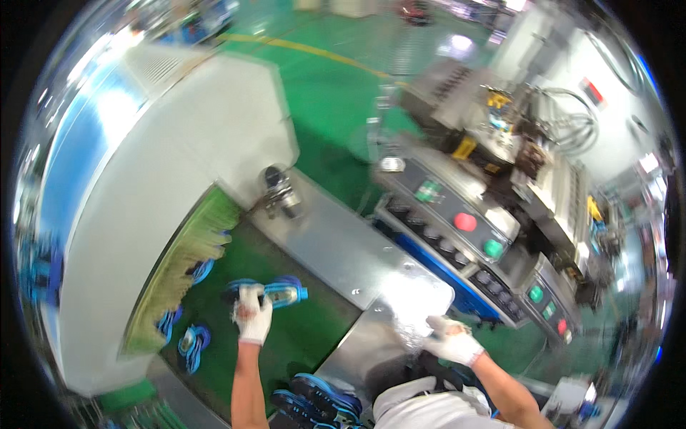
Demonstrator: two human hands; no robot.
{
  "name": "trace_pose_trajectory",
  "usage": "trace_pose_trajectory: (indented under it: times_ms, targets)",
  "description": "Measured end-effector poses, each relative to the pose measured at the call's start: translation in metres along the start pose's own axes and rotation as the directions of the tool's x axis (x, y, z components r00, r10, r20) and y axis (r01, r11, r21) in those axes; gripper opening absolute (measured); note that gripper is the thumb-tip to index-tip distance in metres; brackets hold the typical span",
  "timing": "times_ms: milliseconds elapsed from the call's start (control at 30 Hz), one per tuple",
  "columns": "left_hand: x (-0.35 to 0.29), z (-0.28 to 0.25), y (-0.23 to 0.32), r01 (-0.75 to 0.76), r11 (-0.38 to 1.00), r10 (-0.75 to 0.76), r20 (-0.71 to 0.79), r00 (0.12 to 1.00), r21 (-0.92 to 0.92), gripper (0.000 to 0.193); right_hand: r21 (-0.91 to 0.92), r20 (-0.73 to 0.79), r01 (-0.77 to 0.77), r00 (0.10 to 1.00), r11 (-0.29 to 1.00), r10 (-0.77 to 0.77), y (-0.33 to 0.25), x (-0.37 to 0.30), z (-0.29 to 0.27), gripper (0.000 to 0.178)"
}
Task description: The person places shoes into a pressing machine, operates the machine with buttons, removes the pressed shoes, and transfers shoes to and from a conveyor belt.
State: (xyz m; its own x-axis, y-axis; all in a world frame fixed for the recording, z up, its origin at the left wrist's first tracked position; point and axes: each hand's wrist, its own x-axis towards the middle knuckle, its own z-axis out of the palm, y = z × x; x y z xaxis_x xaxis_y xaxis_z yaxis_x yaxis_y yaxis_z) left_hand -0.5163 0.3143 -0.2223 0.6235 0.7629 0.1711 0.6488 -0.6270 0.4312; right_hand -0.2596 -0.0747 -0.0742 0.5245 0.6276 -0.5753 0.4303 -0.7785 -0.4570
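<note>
My left hand [252,314], in a white glove, closes over the left end of a blue-and-black shoe [287,293] above a green conveyor belt [243,343]. Its fingertips are partly hidden against the shoe. More blue shoes [193,347] lie to the left on the belt, by the green strip curtain [179,272]. Near my body, several dark shoes with blue edges [318,400] sit together. My right hand [451,341], also gloved, is beside the corner of a shiny metal plate [421,293], with fingers apart and nothing visible in them.
A large white machine housing [171,143] stands over the belt at left. To the right is a machine with a control panel [457,207] of red and green buttons. A metal fixture [281,191] sits on the ledge. Green floor [329,93] with a yellow line lies beyond.
</note>
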Motion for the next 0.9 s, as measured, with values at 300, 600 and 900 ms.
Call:
trace_pose_trajectory:
  times_ms: [300,600,900]
  targets:
    - [-0.052,-0.018,0.243,-0.039,0.793,0.286,0.316,0.905,-0.608,0.016,-0.108,0.171,0.468,0.878,0.877,-0.447,-0.039,0.078,0.050,0.048]
    - [0.031,-0.105,0.500,-0.391,0.593,0.625,0.096,0.775,-0.704,0.067,0.884,0.027,0.035,0.992,0.466,-0.126,0.103,-0.048,-0.106,0.074]
    - [0.144,-0.046,0.521,-0.505,0.798,0.498,-0.112,0.860,-0.329,0.044,0.909,-0.269,0.185,0.945,-0.374,-0.186,0.186,-0.095,-0.165,0.081]
